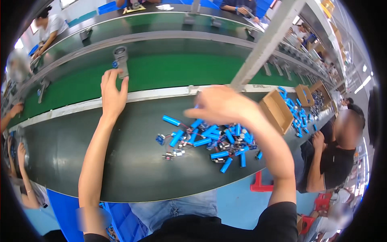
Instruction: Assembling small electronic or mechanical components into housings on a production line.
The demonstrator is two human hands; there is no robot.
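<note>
My left hand (pixel 114 94) reaches onto the green conveyor belt, its thumb and fingers on either side of the lower end of a grey plastic housing (pixel 121 64). That housing has a round ring-shaped head and a straight handle, and a small blue part (pixel 115 64) shows at its left side. Above the dark worktop, my right hand (pixel 219 105) hangs over a heap of blue cylindrical batteries (pixel 202 142) with wires and small circuit boards. Motion blurs this hand; a bit of blue shows near its fingers, but whether they grip it is unclear.
An open cardboard box (pixel 276 111) stands right of the heap, with more blue batteries (pixel 298 117) beyond it. A slanted metal post (pixel 268 44) rises at the belt's edge. Co-workers sit at right, left and across the belt. More grey housings (pixel 43 89) lie along the belt.
</note>
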